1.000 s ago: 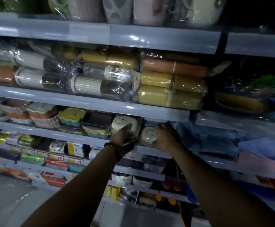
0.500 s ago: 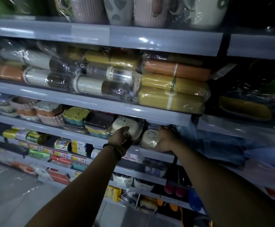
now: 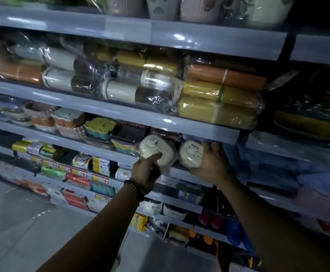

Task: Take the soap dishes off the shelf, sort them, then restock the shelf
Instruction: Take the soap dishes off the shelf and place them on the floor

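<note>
The left grip (image 3: 147, 170) curls round a cream soap dish (image 3: 153, 147); just beside it, the right grip (image 3: 209, 163) clasps a second cream dish (image 3: 189, 154)

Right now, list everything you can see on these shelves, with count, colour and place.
left cream dish: one, cream with cartoon print, front edge of third shelf down.
right cream dish: one, same cream, beside it.
stacked soap dishes: several, pink, green, yellow, teal, same shelf, further left.
wrapped long cases: several, yellow and orange, shelf above.
ribbed jars: several, grey and brown, left of the cases.
tubs: several, pink and pale, top shelf.
small packets: many, mixed colours, shelf below.
bracelet: one, dark, left wrist.
left hand: grips the left cream dish.
right hand: holds the right cream dish.
</note>
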A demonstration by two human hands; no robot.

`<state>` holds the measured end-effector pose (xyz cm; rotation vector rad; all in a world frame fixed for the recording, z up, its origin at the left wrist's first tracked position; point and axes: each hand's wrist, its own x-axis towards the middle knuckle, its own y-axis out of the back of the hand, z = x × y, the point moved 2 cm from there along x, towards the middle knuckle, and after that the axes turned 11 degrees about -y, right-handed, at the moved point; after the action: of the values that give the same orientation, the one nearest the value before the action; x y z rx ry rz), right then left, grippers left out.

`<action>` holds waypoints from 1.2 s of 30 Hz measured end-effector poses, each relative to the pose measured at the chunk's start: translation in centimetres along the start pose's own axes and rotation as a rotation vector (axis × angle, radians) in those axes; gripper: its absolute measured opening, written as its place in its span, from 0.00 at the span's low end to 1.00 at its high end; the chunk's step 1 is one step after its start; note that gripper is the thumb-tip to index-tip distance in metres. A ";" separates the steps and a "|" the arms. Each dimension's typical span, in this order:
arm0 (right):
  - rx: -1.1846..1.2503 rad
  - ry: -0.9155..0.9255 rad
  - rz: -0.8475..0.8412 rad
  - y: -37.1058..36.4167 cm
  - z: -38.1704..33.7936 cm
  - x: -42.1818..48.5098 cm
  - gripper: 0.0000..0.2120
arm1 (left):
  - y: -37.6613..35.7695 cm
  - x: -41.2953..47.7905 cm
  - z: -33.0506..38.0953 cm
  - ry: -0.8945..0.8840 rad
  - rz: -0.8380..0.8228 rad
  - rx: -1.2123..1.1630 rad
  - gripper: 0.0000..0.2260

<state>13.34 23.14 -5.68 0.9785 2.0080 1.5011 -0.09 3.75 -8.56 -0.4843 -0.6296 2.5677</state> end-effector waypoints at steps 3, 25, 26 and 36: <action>0.064 0.040 0.085 -0.9 -0.7 -2.8 0.55 | 3.3 -2.5 0.1 0.020 -0.090 -0.130 0.19; 0.035 -0.068 -0.602 -34.8 -20.0 -27.1 0.43 | 51.1 -19.9 -7.2 0.455 0.711 0.268 0.27; -0.010 -0.084 -0.623 -37.2 -19.9 -27.6 0.41 | 52.4 -20.0 -9.2 0.489 0.740 0.265 0.28; -0.249 -0.164 -0.796 -66.2 -12.9 -25.7 0.43 | 65.7 -12.8 -36.2 0.725 0.783 0.290 0.32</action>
<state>2.82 -14.97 -66.09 0.1402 1.7215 1.1271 3.92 -42.39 -68.96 -1.7029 0.2497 2.7519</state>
